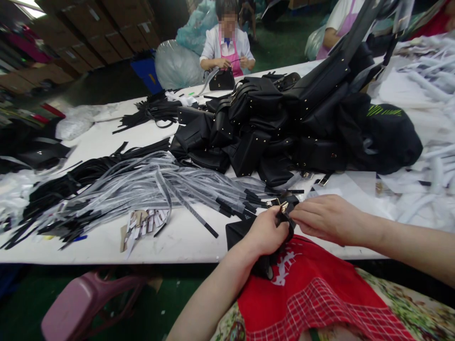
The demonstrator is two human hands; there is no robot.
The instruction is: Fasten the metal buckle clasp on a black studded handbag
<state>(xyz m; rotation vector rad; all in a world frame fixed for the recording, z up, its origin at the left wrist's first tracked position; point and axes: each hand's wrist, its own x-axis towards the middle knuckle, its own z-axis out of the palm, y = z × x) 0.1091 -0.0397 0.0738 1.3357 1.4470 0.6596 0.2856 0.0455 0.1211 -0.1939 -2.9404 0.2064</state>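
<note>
A small black handbag [239, 230] rests at the table's front edge, against the red apron [302, 279]. My left hand [267, 230] is closed on it near a gold-coloured buckle [284, 206] at the top. Fingers bent and pressed together, my right hand [325, 218] meets the same buckle from the right; what exactly it pinches is hidden. Just beyond the hands lie straps in clear plastic sleeves [199, 184] with black ends. Farther back rises a heap of black handbags [256, 106] with gold studs.
Paper scraps [145, 222] lie on the white table [199, 248] at front left. A black cap [380, 135] sits right of the heap, near white wrapping pieces [426, 80]. A co-worker [227, 47] across the table handles a bag. A pink stool [71, 308] stands below.
</note>
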